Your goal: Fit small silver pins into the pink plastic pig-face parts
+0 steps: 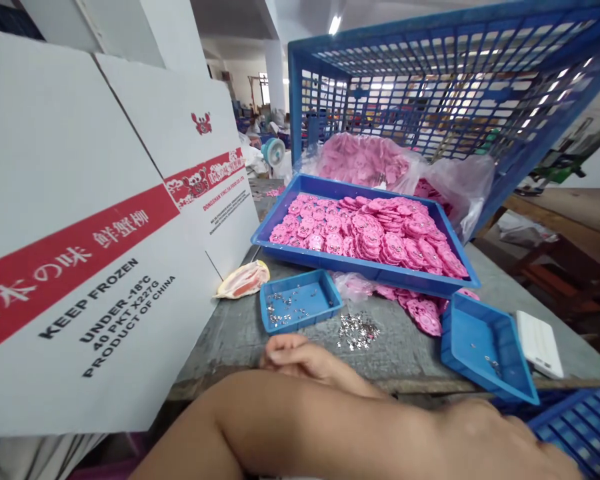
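Observation:
My left forearm crosses the bottom of the view to the right, over my right arm. My left hand [505,437] is blurred at the lower right, below a small blue tray [460,343]; its fingers do not show clearly. My right hand [303,359] is closed at the table's front edge, thumb over curled fingers; what they may hold is hidden. Just beyond it lie a loose heap of small shiny metal pieces [359,331] and another small blue tray [325,308] with more such pieces scattered inside.
A large blue tray [300,257] holds many pink round face-shaped pieces [375,230]. Behind it a blue crate [300,100] lies on its side with bagged pink pieces [363,160]. A white carton [105,267] walls off the left. A white flat device [539,343] sits right.

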`<state>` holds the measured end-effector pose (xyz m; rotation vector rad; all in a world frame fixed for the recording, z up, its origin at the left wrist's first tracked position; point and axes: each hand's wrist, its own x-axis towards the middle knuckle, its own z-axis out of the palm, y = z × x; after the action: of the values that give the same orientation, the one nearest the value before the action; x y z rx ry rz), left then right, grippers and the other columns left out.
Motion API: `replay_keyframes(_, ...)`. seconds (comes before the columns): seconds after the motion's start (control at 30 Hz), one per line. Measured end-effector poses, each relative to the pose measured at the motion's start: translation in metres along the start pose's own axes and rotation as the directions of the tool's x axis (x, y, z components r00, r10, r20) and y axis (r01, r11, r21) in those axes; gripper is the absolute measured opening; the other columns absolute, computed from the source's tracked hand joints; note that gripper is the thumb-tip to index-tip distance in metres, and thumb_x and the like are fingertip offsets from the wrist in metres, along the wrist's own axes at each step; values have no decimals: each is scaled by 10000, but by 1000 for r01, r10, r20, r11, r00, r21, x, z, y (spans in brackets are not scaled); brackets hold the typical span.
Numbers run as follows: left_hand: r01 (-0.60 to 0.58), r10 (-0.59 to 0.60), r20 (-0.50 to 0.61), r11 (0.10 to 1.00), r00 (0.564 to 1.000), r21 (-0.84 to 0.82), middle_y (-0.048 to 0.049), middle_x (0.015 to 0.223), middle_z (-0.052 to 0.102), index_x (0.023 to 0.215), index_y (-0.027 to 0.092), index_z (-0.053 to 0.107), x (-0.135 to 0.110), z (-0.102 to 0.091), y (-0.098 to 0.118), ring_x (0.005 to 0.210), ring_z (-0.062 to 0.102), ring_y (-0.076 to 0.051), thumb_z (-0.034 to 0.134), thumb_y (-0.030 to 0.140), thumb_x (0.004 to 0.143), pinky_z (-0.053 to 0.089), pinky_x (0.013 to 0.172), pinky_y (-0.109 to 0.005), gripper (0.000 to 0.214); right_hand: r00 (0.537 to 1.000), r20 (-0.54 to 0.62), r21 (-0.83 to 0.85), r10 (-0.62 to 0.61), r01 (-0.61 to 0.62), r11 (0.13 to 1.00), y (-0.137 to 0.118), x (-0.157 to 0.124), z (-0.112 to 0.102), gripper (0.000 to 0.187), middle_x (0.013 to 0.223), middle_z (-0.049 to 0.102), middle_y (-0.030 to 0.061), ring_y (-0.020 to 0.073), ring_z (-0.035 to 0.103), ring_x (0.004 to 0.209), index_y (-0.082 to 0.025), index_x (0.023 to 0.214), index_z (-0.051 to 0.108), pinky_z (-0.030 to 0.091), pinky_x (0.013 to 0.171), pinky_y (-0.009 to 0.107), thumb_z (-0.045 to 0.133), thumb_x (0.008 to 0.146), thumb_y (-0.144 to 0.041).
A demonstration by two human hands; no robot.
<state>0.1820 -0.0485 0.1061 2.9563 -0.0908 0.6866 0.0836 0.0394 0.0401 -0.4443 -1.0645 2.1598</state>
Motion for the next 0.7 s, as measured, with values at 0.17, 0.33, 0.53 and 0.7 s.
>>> replay_keyframes(0.17, 90, -95, -132, 995, 987, -40, -71, 815, 738, 982, 156, 709, -83, -60, -38, 730, 705, -183, 536, 332, 994, 524, 582, -325, 247, 949, -237, -227, -206, 152, 962, -47, -62, -47, 401, 714, 604, -33, 96, 485, 566, -200, 756, 620, 402, 546, 248, 892, 718, -493)
replay_keyframes(0.33, 494, -564, -34, 748, 825, -443, -74, 942, 772, 1174, 144, 700, -156, -65, -54, 769, 702, -149, 538, 297, 1009, 557, 729, -273, 278, 622, -616, -718, -484, -192, 669, -76, -128, -120, 328, 715, 631, -5, 154, 546, 680, -206, 755, 644, 430, 675, 296, 826, 724, -476)
replay_keyframes(0.53, 752, -819, 241, 305, 520, -585, -47, 908, 775, 1149, 183, 725, -183, -45, -65, 773, 690, -147, 592, 258, 935, 539, 757, -281, 263, 614, -549, -824, -567, -511, 244, -73, -128, -168, 107, 885, 714, 67, 227, 638, 809, -206, 888, 685, 480, 765, 356, 655, 813, -276)
replay_keyframes(0.7, 779, -846, 283, 219, 452, -588, -35, 895, 765, 1170, 186, 713, -186, -42, -72, 763, 673, -145, 578, 297, 933, 520, 754, -290, 294, 728, -481, -833, -489, -553, -3, -80, -111, -175, 139, 967, 720, 93, 235, 659, 861, -181, 973, 732, 490, 800, 347, 647, 863, -172)
